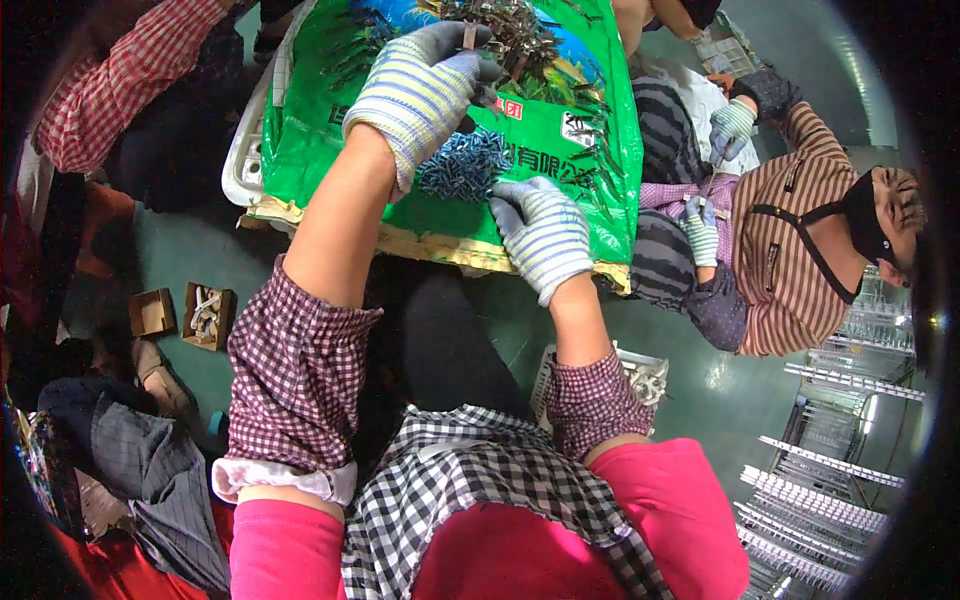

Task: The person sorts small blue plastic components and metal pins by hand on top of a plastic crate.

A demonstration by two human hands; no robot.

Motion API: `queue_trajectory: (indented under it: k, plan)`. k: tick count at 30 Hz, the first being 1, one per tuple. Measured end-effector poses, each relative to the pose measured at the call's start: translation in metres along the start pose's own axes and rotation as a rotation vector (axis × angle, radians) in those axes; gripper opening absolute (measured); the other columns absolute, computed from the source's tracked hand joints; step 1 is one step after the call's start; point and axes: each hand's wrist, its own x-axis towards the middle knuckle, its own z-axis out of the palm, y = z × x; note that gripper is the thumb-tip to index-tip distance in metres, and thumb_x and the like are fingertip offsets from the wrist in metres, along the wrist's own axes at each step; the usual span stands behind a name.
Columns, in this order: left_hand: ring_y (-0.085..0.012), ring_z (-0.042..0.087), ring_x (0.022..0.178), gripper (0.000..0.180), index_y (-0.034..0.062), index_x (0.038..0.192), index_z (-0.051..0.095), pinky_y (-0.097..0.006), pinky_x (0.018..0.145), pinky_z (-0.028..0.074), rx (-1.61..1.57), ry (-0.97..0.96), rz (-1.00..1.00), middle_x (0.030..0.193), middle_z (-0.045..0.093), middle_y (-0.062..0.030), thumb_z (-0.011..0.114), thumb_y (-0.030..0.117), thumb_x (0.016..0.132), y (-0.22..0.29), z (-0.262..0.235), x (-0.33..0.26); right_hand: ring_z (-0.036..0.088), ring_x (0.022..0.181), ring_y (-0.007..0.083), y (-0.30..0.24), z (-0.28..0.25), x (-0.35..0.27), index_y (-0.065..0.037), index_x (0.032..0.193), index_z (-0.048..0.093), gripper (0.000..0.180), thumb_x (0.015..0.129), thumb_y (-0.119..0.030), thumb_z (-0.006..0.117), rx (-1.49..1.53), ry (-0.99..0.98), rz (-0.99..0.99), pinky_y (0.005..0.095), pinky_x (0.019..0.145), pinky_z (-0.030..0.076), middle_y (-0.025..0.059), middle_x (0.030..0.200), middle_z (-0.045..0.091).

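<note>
My left hand (415, 95), in a striped knit glove with grey-coated fingers, reaches over the far part of a green plastic sheet (310, 150). Its fingers are closed on a small flat metal strip (470, 37). A heap of dark metal pieces (525, 45) lies just beyond those fingers. Closer to me is a pile of small blue metal pins (463, 168), probably screws or rivets. My right hand (545, 235), gloved the same way, rests at the pile's near right edge with its fingers curled together. Whatever those fingertips hold is too small to make out.
Loose dark pieces (600, 150) lie along the sheet's right side. A co-worker in a striped top (790, 230) sits at the right, hands gloved. Another person's checked sleeve (130, 80) is at the left. Small boxes (208, 316) and a white basket (640, 375) stand on the floor.
</note>
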Motion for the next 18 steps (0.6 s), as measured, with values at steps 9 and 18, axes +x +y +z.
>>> queue_trajectory:
  k: [9, 18]
  plan:
    - [-0.0182, 0.064, 0.078, 0.025, 0.0006, 0.109, 0.056, -0.031, 0.060, 0.052, -0.217, -0.117, -0.159, 0.092, 0.064, -0.0082, 0.052, 0.012, 0.087, 0.000, -0.001, -0.009, 0.055, 0.070, 0.0126, 0.007, -0.012, 0.001, 0.000, 0.087, 0.059, 0.014, 0.080, -0.010, 0.064, 0.681, 0.128, 0.038, 0.0264, 0.066, 0.047, 0.0076, 0.078, 0.061]
    - [-0.0163, 0.060, 0.075, 0.024, -0.0018, 0.105, 0.059, -0.027, 0.066, 0.051, -0.341, -0.196, -0.216, 0.087, 0.062, -0.0097, 0.054, 0.011, 0.086, -0.010, 0.008, -0.013, 0.057, 0.070, 0.0101, -0.014, -0.030, 0.037, 0.001, 0.086, 0.062, 0.012, 0.078, -0.007, 0.067, 1.118, 0.088, 0.008, 0.0240, 0.066, 0.048, 0.0040, 0.077, 0.062]
